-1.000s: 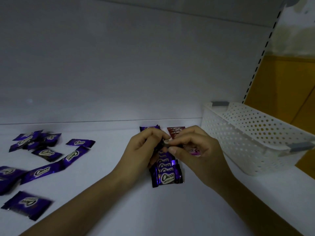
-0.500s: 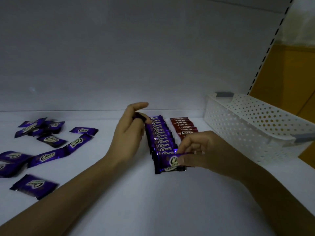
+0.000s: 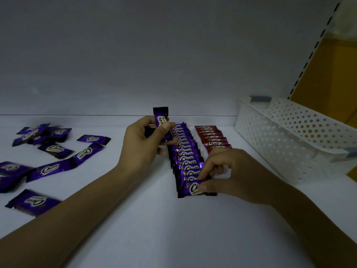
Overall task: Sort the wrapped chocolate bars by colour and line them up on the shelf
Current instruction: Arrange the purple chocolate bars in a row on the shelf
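A row of purple Choco bars (image 3: 185,153) runs front to back on the white shelf (image 3: 154,229), with a shorter row of red bars (image 3: 211,137) just to its right. My left hand (image 3: 143,146) grips one purple bar (image 3: 161,119) upright, beside the far end of the purple row. My right hand (image 3: 228,175) pinches the front purple bar (image 3: 190,188) of that row between thumb and fingers. Several loose purple bars (image 3: 50,149) lie scattered at the left.
A white perforated basket (image 3: 289,140) stands at the right on the shelf. The shelf's white back wall (image 3: 135,64) rises behind the rows. A slotted upright (image 3: 313,45) and a yellow panel (image 3: 332,74) lie at the far right.
My left hand has lifted a purple bar upright, clear of the row. My right hand stays on the front bar of the purple row.
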